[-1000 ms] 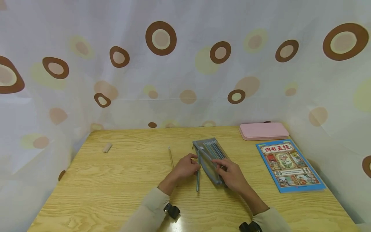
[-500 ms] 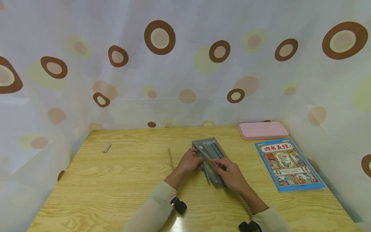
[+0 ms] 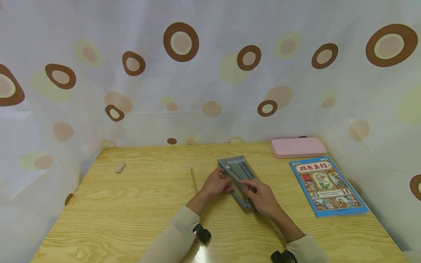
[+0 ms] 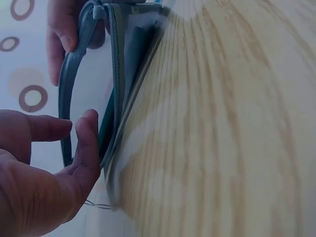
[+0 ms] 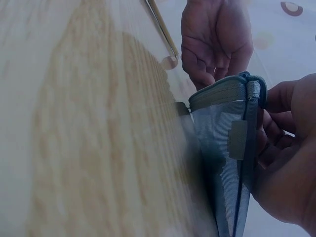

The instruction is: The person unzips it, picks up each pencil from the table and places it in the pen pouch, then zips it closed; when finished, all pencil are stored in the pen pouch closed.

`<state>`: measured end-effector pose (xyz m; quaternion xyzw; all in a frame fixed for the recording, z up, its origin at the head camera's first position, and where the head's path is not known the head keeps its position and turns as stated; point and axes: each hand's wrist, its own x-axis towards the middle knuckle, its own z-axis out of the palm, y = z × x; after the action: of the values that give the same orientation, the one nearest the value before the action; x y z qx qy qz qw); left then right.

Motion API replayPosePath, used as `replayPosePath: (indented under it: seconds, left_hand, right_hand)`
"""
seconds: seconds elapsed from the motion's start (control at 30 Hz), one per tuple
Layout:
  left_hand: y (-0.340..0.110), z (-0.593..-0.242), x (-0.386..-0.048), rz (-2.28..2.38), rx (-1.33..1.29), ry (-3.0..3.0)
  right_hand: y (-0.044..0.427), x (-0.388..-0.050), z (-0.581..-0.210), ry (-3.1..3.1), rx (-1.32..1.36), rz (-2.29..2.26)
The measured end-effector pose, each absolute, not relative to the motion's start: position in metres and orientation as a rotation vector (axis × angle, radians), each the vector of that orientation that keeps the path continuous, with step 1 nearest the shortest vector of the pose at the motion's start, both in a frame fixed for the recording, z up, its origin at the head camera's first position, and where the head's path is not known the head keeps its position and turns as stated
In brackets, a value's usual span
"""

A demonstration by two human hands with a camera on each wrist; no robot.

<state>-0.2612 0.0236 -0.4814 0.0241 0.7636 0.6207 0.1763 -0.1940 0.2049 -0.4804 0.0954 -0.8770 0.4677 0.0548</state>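
Note:
A grey zip pencil pouch (image 3: 238,187) with see-through mesh lies slantwise mid-table, its zipped side spread apart. Several pencils (image 3: 244,168) show through its far part. My right hand (image 3: 261,196) pinches the upper lip of the opening and keeps it lifted, as the right wrist view of the pouch (image 5: 221,129) shows. My left hand (image 3: 214,182) is at the mouth's left side. In the left wrist view, the left hand's (image 4: 42,185) thumb and finger stand apart with nothing between them. Something dark green lies inside the opening there. A single pencil (image 3: 193,178) rests left of my left hand.
At the back right lies a pink case (image 3: 299,147), with a blue-bordered picture book (image 3: 330,188) in front of it. A small beige block, possibly an eraser (image 3: 120,167), sits at the far left of the wooden table (image 3: 131,208). Patterned cloth (image 3: 210,80) hangs behind.
A greenish pencil in my left hand went into the pouch's opening and is now out of sight in the head view; the left fingers let it go. My right hand stayed on the lip.

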Motion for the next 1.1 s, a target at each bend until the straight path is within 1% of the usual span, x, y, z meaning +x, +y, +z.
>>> replayPosePath:
  seconds: [0.3, 0.57, 1.1]
  left_hand:
    - [0.003, -0.479, -0.257, 1.555, 0.189, 2.382]
    - [-0.022, -0.476, -0.253, 1.458, 0.234, 2.543]
    - [-0.056, -0.475, -0.253, 1.346, 0.226, 2.768]
  right_hand:
    - [0.205, -0.194, -0.48, -2.671, 0.279, 1.427]
    - [0.205, -0.194, -0.482, -2.673, 0.323, 1.414]
    - [0.205, -0.194, -0.483, -2.661, 0.325, 1.423]
